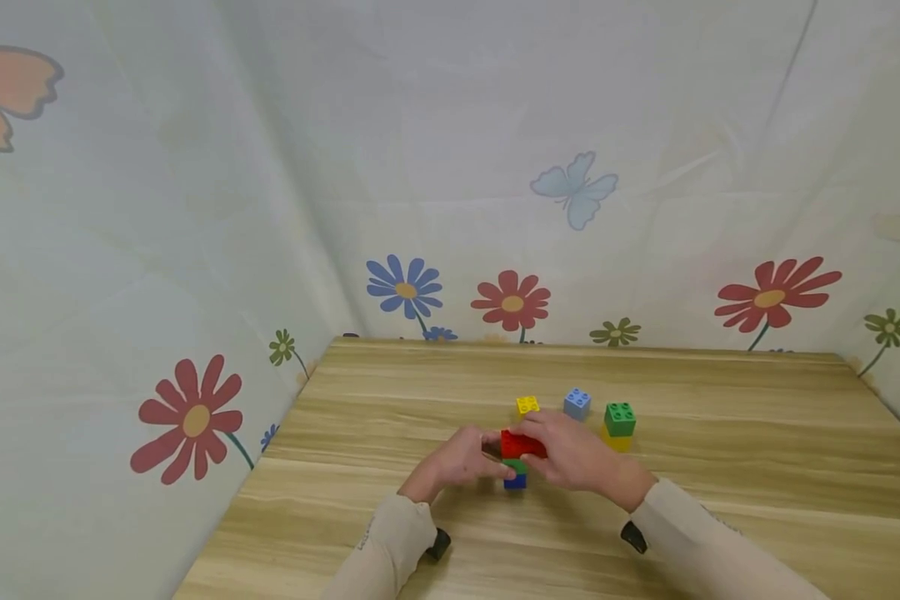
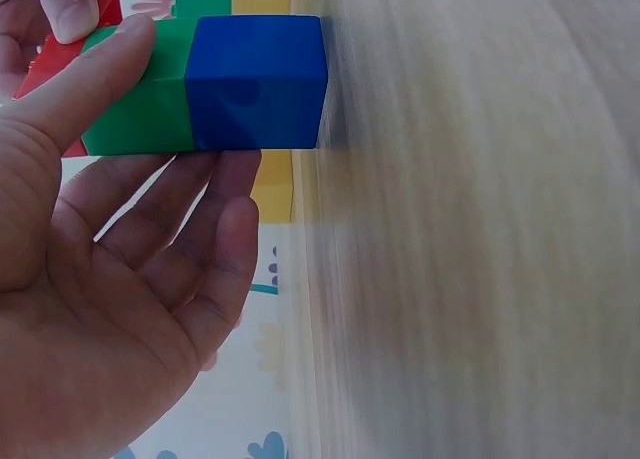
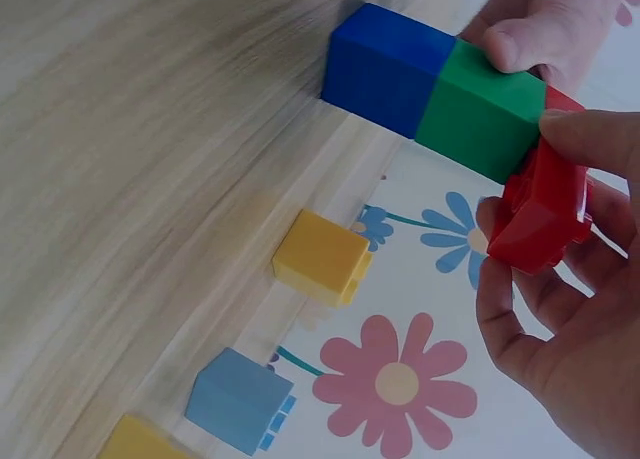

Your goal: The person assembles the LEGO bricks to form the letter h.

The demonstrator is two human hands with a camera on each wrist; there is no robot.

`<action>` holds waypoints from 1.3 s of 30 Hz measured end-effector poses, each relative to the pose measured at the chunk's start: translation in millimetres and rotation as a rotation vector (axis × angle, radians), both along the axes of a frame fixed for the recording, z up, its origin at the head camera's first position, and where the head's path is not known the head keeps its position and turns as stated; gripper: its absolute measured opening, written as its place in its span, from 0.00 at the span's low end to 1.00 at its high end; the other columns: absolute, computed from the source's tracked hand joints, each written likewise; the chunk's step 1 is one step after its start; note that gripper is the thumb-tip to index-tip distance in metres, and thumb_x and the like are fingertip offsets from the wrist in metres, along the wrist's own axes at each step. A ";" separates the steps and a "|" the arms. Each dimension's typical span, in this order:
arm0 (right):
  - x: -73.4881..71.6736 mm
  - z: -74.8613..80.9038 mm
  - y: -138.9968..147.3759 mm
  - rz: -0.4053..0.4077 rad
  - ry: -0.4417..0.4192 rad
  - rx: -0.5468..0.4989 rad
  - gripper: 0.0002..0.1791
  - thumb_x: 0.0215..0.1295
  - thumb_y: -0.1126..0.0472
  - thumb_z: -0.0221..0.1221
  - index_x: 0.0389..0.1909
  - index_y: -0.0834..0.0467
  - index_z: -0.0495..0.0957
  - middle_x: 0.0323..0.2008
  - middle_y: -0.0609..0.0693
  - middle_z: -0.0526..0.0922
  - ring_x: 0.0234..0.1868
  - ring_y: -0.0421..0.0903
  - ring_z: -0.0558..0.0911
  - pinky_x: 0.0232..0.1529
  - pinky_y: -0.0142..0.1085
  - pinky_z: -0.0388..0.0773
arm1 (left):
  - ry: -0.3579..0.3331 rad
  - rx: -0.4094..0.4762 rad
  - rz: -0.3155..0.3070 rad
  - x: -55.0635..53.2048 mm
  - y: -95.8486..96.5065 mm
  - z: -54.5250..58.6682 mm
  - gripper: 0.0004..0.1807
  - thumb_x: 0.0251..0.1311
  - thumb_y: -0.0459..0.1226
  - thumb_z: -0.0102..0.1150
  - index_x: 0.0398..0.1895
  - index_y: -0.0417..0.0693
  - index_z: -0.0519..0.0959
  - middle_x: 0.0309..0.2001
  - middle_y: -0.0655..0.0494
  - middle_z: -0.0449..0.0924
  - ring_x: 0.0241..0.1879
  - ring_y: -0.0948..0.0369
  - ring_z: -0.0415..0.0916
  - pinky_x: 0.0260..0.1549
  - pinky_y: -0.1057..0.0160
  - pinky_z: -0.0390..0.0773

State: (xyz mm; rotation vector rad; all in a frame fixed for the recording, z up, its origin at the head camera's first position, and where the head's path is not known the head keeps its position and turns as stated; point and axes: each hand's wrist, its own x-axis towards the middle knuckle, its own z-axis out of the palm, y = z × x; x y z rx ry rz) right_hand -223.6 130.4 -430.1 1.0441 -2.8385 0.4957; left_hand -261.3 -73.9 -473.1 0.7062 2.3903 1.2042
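Observation:
A blue brick stands on the table with a green brick stacked on it. My left hand grips this stack from the left, its thumb across the green brick and fingers on the opposite side. On top sits a red brick, jutting out to the right past the green one. My right hand pinches its overhanging end between thumb and fingers. In the right wrist view the red brick looks tilted against the green one.
Behind the hands stand a yellow brick and a light blue brick. Right of them, a second green brick sits on another yellow brick. A flower-printed curtain hangs behind the wooden table.

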 end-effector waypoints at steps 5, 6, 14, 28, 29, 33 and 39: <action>0.3 -1.6 0.3 -0.015 -0.008 -0.019 0.21 0.59 0.54 0.65 0.54 0.53 0.76 0.49 0.46 0.77 0.47 0.43 0.75 0.50 0.40 0.75 | 0.017 0.011 -0.014 -0.1 -0.6 -0.2 0.16 0.50 0.40 0.71 0.44 0.51 0.83 0.39 0.65 0.82 0.41 0.67 0.77 0.45 0.67 0.74; 0.3 -2.2 0.5 -0.016 -0.006 -0.017 0.22 0.59 0.54 0.65 0.54 0.53 0.76 0.49 0.46 0.77 0.47 0.43 0.75 0.50 0.40 0.75 | 0.020 0.012 -0.017 -0.2 -0.6 -0.5 0.16 0.50 0.40 0.71 0.44 0.50 0.82 0.39 0.65 0.82 0.41 0.67 0.77 0.45 0.67 0.74; 0.2 -5.0 3.8 -0.009 -0.044 -0.038 0.23 0.60 0.55 0.65 0.56 0.53 0.74 0.52 0.48 0.76 0.49 0.45 0.73 0.50 0.41 0.75 | 0.009 0.012 -0.017 2.1 -0.6 -0.4 0.16 0.50 0.40 0.71 0.44 0.51 0.83 0.40 0.65 0.82 0.42 0.67 0.77 0.45 0.66 0.74; 1.0 0.5 23.5 -0.025 -0.080 -0.070 0.23 0.59 0.57 0.65 0.56 0.55 0.75 0.54 0.48 0.76 0.54 0.47 0.75 0.52 0.43 0.74 | 0.009 -0.021 0.009 1.5 0.3 0.5 0.15 0.50 0.41 0.71 0.43 0.52 0.83 0.38 0.65 0.82 0.38 0.67 0.76 0.45 0.63 0.73; 1.3 1.3 26.0 -0.025 -0.079 -0.073 0.23 0.59 0.58 0.65 0.55 0.55 0.75 0.54 0.48 0.76 0.53 0.47 0.75 0.51 0.43 0.75 | 0.013 -0.026 0.009 1.5 0.2 0.5 0.15 0.50 0.41 0.71 0.43 0.52 0.83 0.37 0.65 0.82 0.38 0.67 0.76 0.44 0.63 0.73; 2.8 2.5 36.8 -0.013 -0.049 -0.088 0.22 0.58 0.58 0.66 0.54 0.55 0.76 0.50 0.47 0.78 0.47 0.46 0.77 0.47 0.41 0.76 | 0.019 -0.036 0.012 1.7 0.2 0.5 0.15 0.50 0.42 0.71 0.43 0.52 0.83 0.37 0.66 0.82 0.37 0.67 0.76 0.44 0.63 0.73; 6.2 6.2 53.5 -0.002 -0.002 -0.103 0.22 0.59 0.59 0.65 0.55 0.57 0.75 0.49 0.48 0.78 0.45 0.47 0.78 0.45 0.41 0.77 | 0.011 -0.036 0.030 2.7 0.4 0.2 0.15 0.49 0.41 0.72 0.42 0.51 0.83 0.36 0.65 0.82 0.37 0.67 0.76 0.44 0.63 0.73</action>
